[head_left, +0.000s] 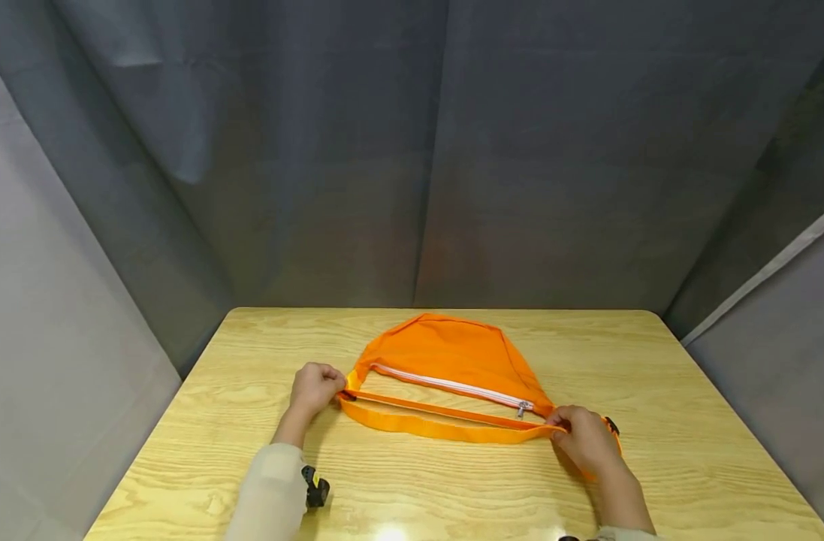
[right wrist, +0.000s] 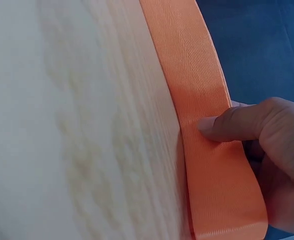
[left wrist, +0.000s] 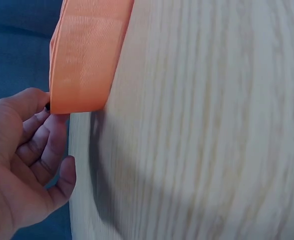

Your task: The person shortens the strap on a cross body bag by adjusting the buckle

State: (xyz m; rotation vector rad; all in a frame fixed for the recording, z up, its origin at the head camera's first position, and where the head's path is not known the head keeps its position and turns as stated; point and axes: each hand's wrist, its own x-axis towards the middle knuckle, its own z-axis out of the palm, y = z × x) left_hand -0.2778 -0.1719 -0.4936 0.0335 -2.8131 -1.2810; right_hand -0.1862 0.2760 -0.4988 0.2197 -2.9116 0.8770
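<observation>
An orange waist bag point(head_left: 452, 349) lies on the table, its white zipper point(head_left: 445, 385) running along the near edge with a metal pull at the right end. The orange webbing strap point(head_left: 425, 428) stretches in front of it between both hands. My left hand point(head_left: 317, 387) pinches the strap's left end, where a small black piece shows; in the left wrist view the strap point(left wrist: 86, 60) folds there. At the right, my right hand point(head_left: 584, 436) grips the strap, its thumb lying flat on the webbing point(right wrist: 197, 85) in the right wrist view. The fingers behind the webbing are partly hidden.
The light wooden table point(head_left: 384, 488) carries the bag near its far half. Dark grey curtain point(head_left: 425, 150) hangs behind the far edge, with paler grey panels at both sides. A black buckle point(head_left: 611, 426) sits just right of the right hand.
</observation>
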